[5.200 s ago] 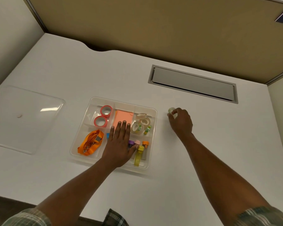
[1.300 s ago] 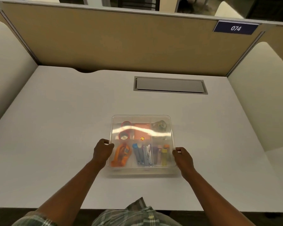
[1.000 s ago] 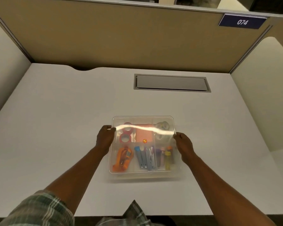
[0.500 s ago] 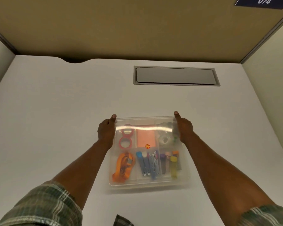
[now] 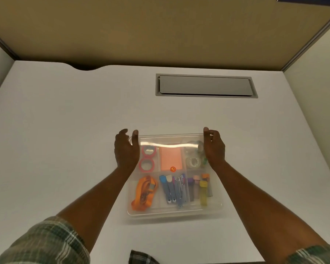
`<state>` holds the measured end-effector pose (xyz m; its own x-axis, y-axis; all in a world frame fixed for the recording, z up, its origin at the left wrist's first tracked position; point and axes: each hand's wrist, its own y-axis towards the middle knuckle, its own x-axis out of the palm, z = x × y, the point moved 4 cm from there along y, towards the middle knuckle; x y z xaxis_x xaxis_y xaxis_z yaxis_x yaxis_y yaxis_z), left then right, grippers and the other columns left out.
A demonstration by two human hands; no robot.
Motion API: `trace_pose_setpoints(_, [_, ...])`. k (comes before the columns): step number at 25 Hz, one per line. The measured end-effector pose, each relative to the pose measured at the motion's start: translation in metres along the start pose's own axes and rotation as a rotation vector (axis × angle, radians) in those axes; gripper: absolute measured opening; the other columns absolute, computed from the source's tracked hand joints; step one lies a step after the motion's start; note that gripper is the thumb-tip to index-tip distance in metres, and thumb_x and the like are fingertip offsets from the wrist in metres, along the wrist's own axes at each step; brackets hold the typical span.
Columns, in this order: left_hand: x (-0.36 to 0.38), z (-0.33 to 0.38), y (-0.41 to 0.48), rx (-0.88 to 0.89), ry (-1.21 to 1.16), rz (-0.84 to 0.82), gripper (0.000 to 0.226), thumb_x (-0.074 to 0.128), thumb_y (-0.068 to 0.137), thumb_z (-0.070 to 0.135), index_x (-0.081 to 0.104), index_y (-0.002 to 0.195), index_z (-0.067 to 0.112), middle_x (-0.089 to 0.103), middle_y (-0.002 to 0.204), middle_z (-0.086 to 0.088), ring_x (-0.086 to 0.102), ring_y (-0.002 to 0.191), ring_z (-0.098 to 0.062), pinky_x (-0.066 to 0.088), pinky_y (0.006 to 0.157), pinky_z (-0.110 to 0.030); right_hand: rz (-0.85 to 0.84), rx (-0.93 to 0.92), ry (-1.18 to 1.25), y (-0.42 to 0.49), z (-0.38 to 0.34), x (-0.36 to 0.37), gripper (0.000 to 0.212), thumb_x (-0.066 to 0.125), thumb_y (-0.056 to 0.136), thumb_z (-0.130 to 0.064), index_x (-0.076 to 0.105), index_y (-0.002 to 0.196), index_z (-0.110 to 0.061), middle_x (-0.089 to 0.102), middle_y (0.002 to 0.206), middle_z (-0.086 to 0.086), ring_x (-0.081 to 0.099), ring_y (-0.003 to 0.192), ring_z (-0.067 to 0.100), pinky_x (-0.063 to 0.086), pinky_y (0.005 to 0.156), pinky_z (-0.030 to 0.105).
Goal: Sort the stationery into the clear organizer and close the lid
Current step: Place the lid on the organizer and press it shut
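A: What do we see at the centre?

B: We see the clear organizer (image 5: 174,211) lying flat on the white desk (image 5: 65,130), with its clear lid (image 5: 170,139) on top and a streak of glare across the far part of it.

A: And inside the organizer?

B: Through the lid we make out two pink tape rolls (image 5: 148,158) at the far left, an orange notepad (image 5: 171,158) in the far middle and clear tape rolls (image 5: 193,161) at the far right. Nearer us lie an orange lanyard (image 5: 144,193), blue clips (image 5: 172,189) and small coloured tubes (image 5: 200,187).

A: Where are our hands?

B: Our left hand (image 5: 126,149) rests at the organizer's far left corner, grip loose, thumb on the lid's edge, fingers apart. Our right hand (image 5: 213,147) rests at the far right corner, fingers curled at the rim; we cannot tell whether it clamps the lid.

A: Beyond the organizer?

B: A grey cable hatch (image 5: 206,85) is set into the desk farther off, and a tan partition (image 5: 160,29) stands behind it.
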<state>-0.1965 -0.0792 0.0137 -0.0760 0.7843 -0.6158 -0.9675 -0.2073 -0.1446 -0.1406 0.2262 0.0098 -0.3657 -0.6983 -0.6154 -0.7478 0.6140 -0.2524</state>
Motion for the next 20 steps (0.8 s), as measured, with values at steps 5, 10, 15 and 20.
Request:
trace_pose_setpoints(5, [-0.003,-0.015,-0.073,0.300,0.411,-0.179,0.088,0.023,0.092,0.071,0.023,0.153,0.007,0.017,0.162,-0.019,0.018,0.149,-0.033,0.022,0.119,-0.046,-0.111,-0.228,-0.250,-0.067,0.024,-0.005,0.074,0.037,0.099,-0.058,0.015,0.157,-0.018,0.032,0.159,0.008,0.037,0.142,0.027,0.039,0.109,0.045])
trace_pose_setpoints(10, [-0.002,-0.038,-0.130,0.366,0.629,-0.210,0.101,0.028,0.088,0.076,-0.001,0.156,0.006,-0.012,0.163,-0.019,-0.009,0.151,-0.033,0.008,0.123,-0.048,-0.071,-0.302,-0.467,-0.117,0.056,-0.010,0.084,0.029,0.096,-0.066,0.000,0.158,-0.017,0.011,0.166,0.009,0.027,0.147,0.029,0.042,0.109,0.047])
trace_pose_setpoints(15, [0.002,-0.036,-0.136,0.365,0.684,-0.201,0.107,0.038,0.086,0.075,-0.002,0.155,0.003,-0.014,0.162,-0.022,-0.012,0.150,-0.035,0.009,0.123,-0.050,-0.066,-0.274,-0.525,-0.122,0.055,-0.007,0.091,0.028,0.092,-0.072,-0.007,0.157,-0.019,0.008,0.166,0.009,0.027,0.147,0.030,0.041,0.108,0.046])
trace_pose_setpoints(20, [0.004,-0.034,-0.130,0.370,0.718,-0.190,0.107,0.037,0.086,0.076,-0.001,0.155,0.003,-0.013,0.162,-0.022,-0.011,0.150,-0.036,0.008,0.122,-0.052,-0.086,-0.281,-0.552,-0.118,0.054,-0.008,0.092,0.025,0.092,-0.073,-0.007,0.157,-0.018,0.003,0.166,0.010,0.017,0.151,0.030,0.035,0.115,0.051])
